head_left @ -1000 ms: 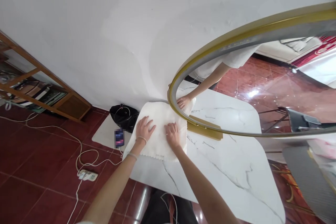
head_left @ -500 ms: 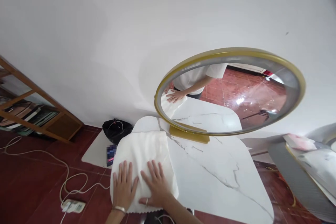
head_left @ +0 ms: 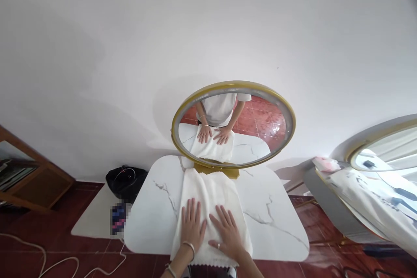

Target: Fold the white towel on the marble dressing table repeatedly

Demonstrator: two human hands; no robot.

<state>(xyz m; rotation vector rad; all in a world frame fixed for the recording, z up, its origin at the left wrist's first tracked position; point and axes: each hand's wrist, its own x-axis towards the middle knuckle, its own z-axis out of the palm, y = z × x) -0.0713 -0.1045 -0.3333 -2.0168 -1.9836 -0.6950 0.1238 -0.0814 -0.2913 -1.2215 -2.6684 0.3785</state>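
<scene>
A white cloth [head_left: 211, 186] with a scalloped edge lies over the middle of the white marbled tabletop [head_left: 276, 213], its near edge hanging at the table's front. My left hand [head_left: 193, 223] rests flat on the cloth's left part, fingers stretched forward, a bracelet at the wrist. Flat on the right part lies my right hand [head_left: 228, 234], fingers spread and a ring on one of them. Soft wrinkles run through the cloth between the two hands. Behind the cloth stands an oval mirror [head_left: 234, 84] with a gold frame, reflecting both hands and the cloth.
A black bag [head_left: 125, 182] sits on a pale low surface [head_left: 91, 221] at the left. White cables [head_left: 39, 247] trail over the red tiled floor. At the right stands another table [head_left: 345, 208] with a second mirror [head_left: 355, 152]. A wooden shelf [head_left: 45, 182] is far left.
Both hands and the cloth have moved right, from the table's left end to its middle. The view has turned, and the mirror now reflects both arms.
</scene>
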